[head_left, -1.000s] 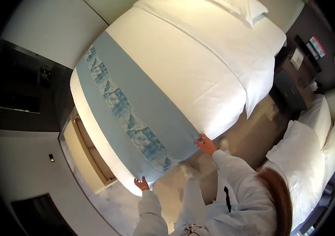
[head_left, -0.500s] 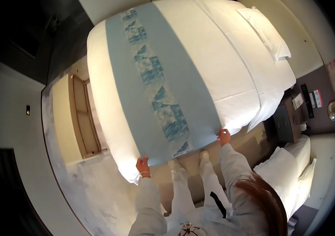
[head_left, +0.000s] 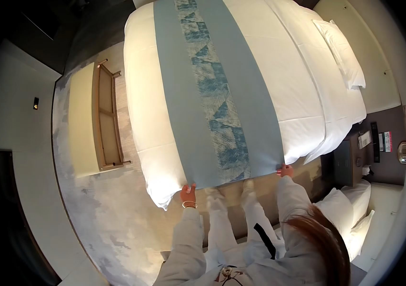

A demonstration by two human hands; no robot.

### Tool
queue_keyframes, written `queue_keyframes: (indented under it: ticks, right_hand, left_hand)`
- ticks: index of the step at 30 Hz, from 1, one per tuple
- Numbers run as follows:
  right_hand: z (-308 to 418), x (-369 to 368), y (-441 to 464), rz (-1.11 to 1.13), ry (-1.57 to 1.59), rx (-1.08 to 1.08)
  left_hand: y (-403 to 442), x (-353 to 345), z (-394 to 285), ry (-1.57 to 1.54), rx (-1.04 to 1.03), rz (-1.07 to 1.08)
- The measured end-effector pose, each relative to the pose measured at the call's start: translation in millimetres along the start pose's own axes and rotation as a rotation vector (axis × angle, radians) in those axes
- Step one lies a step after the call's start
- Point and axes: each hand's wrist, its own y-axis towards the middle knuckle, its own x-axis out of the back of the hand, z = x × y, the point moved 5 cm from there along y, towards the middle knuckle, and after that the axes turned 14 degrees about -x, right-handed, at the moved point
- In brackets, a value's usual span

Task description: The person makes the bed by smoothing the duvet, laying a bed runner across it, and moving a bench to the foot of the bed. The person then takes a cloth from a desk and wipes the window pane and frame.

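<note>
A blue bed runner (head_left: 174, 95) with a patterned middle band lies across the white-covered bed (head_left: 141, 95). My left hand (head_left: 188, 193) pinches the runner's near edge at its left corner. At the right corner of that same edge, my right hand (head_left: 285, 170) is closed on the cloth, its fingertips partly hidden. Between the hands the runner's edge hangs fairly straight over the side of the mattress. White bedding bulges out beside each hand, with a loose corner drooping left of my left hand.
A bench lying on its side (head_left: 84, 114) shows its wooden legs at left. One white pillow (head_left: 341, 55) rests at the headboard. At right stands a nightstand (head_left: 348, 159) with cards. More pillows (head_left: 338, 209) sit on a second bed behind me, lower right.
The view has shifted, so the bed sits further right and higher. Both hands keep hold of the runner's corners, and its patterned band looks flatter and straighter.
</note>
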Motion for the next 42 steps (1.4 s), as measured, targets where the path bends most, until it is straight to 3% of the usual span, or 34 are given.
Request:
queue_keyframes:
  ticks: [2,7,9,10,13,15,16,17,18,19,21,22,24,25,27,30,33,34,35,37,38,39,41,42]
  right_hand:
    - [-6.6,1.5,-1.7,0.098,-0.033,-0.145]
    - [1.3,3.0,-9.9,0.134,-0.056,-0.122]
    - [2.0,9.9,-12.3,-0.011,0.011,0.028]
    - [-1.9,12.2,-11.0,-0.009,0.008,0.025]
    - [-3.2,16.5,-16.3,0.044,0.019,-0.118]
    - [-8.1,36.2,-26.2,-0.059,0.249,-0.16]
    - [-7.1,39.0,-29.8,-0.06,0.274,-0.211]
    - [-8.7,38.3,-34.5,-0.053,0.302,-0.264]
    - [-18.9,28.1,-36.9,0.108,0.301,-0.32]
    - [-28.0,17.3,-40.8,0.272,0.287,-0.376]
    - [-39.3,-20.6,-76.9,1.14,0.313,-0.827]
    - [-51.5,-42.1,-75.6,1.032,-0.313,-0.436]
    - [-45.2,-86.9,-121.1,0.798,-0.655,0.0]
    - [-37.8,-91.4,-160.6,0.751,-0.437,-0.015]
    - [-5.2,-120.1,-251.0,0.876,-0.149,-0.116]
    - [36.8,-148.1,-413.1,1.173,-0.324,0.08]
    - [41.4,-199.9,-504.9,1.377,-0.452,0.238]
    - [35.1,-217.9,-533.9,1.453,-0.454,0.305]
    - [31.2,-230.9,-556.9,1.487,-0.348,0.295]
    - [9.9,-244.4,-599.8,1.378,-0.065,-0.107]
    - [-15.8,-266.1,-598.8,1.359,0.042,-0.194]
    - [-60.0,-312.7,-571.7,1.403,0.101,-0.394]
    - [-134.3,-344.0,-577.7,1.512,0.0,-0.29]
    - [-141.3,-315.6,-627.8,1.381,-0.13,-0.271]
  left_hand:
    - [6.4,1.3,4.2,0.0,0.029,0.073]
    - [4.5,-1.0,-10.6,-0.163,-0.002,0.199]
    - [-3.1,-9.2,2.7,0.149,0.015,0.384]
    - [-7.7,-9.6,7.0,0.152,0.018,0.384]
    - [-23.5,-6.8,27.4,-0.1,0.087,0.194]
    - [-37.5,2.1,51.7,-0.001,-0.225,-0.059]
    - [-45.4,19.6,45.0,-0.007,-0.229,-0.087]
    - [-56.7,33.8,53.2,-0.47,0.193,-0.083]
    - [-74.1,38.1,55.8,-0.935,0.615,-0.065]
    - [-77.7,55.9,47.5,-0.952,0.599,-0.098]
    - [-102.8,88.5,38.7,-0.843,0.606,-0.135]
    - [-115.2,103.1,32.0,-0.862,0.601,-0.186]
    - [-117.1,135.4,15.8,-0.883,0.565,-0.385]
    - [-117.9,150.6,9.2,-0.901,0.556,-0.422]
    - [-129.6,181.7,-1.2,-1.048,0.45,-0.471]
    - [-145.7,236.5,1.4,-1.283,0.451,-0.518]
    - [-149.8,304.6,46.1,-1.476,0.344,-0.608]
    - [-152.5,340.4,45.6,-1.31,0.326,-0.679]
    - [-165.3,364.3,56.1,-1.303,0.332,-0.694]
    - [-155.6,427.2,80.7,-1.307,0.247,-0.801]
    - [-146.6,438.9,120.3,-1.554,0.228,-0.732]
    - [-153.4,447.6,123.9,-1.577,0.255,-0.728]
    - [-155.3,498.5,108.3,-1.24,0.154,-0.822]
    - [-157.7,509.2,105.1,-1.243,0.179,-0.832]
